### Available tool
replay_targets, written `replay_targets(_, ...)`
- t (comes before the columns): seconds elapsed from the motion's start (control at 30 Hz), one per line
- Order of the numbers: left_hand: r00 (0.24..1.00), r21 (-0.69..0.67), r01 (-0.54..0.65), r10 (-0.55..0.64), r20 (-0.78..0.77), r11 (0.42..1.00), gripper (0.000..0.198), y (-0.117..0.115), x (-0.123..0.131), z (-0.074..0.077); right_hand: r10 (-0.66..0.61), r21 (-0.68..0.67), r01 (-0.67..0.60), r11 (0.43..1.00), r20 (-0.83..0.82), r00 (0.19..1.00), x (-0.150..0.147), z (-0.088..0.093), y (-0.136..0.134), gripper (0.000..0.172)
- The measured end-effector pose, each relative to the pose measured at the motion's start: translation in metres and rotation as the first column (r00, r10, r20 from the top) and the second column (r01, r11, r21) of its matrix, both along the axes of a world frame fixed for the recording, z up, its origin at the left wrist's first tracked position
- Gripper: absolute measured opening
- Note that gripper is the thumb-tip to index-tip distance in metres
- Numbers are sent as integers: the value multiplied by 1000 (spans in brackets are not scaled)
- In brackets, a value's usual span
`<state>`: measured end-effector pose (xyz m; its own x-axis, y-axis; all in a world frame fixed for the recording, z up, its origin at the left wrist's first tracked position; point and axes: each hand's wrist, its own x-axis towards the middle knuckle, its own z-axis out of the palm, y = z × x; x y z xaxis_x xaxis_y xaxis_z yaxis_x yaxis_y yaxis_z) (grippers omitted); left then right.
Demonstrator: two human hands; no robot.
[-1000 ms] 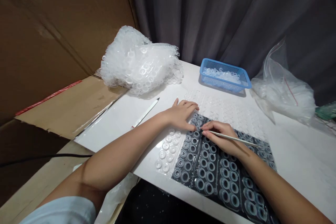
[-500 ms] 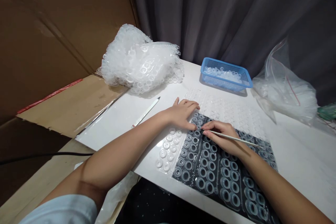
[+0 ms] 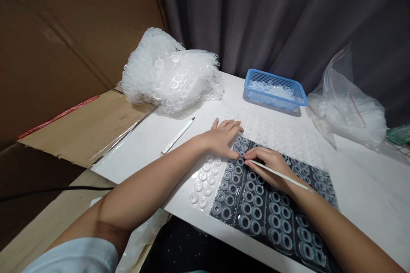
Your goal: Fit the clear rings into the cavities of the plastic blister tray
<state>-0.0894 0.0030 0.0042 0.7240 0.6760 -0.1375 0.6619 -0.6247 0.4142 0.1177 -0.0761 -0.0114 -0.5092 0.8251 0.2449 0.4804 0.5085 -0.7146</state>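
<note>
My left hand [image 3: 223, 137] lies spread over the upper left of a clear plastic sheet [image 3: 209, 182] with rows of round rings, its thumb pressing near the top rings. Part of the sheet lies over a black backing [image 3: 267, 198], where the rings [image 3: 245, 222] stand out pale. In my right hand [image 3: 267, 164] a thin white stick [image 3: 280, 175] is pinched between thumb and fingers, slanting back over the wrist. Its tip is by the rings close to my left thumb; the fingers hide exactly what it touches.
A white pencil [image 3: 177, 135] with a dark tip lies left of my arm. Behind are a heap of clear ring sheets [image 3: 173, 76], a blue basket [image 3: 275, 89] of small translucent pieces and a zip bag [image 3: 352, 111] of white pieces. Cardboard [image 3: 86, 126] borders the table's left.
My right hand has shifted slightly left, and the stick's rear end has swung a little downward. My left hand stays in place on the sheet.
</note>
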Motion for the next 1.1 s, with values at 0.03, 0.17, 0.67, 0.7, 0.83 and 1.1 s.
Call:
replay_targets(0.03,1000,-6,-7,7,-10,1000,78,0,0,-1,-5,0,5,1000,5,1000,0,-1,0,7)
replay_targets(0.17,1000,-29,4,-4,-24,1000,80,2,1,-4,-39,-7,39,999,35,999,-2,-2,1,7)
replay_targets(0.67,999,-43,-2,0,-45,999,83,4,2,-2,23,354,-141,925,317,948,-1,-2,-9,24)
replay_targets(0.7,999,-48,-3,0,-54,999,83,4,2,-2,-9,385,-114,916,304,953,1,-1,-8,25)
replay_targets(0.83,998,-50,6,-9,-62,999,86,5,2,-1,-329,502,234,832,108,938,18,6,6,19)
replay_targets(1.1,1000,6,11,-11,22,1000,65,8,-2,-2,-104,-60,115,992,167,980,27,29,15,12)
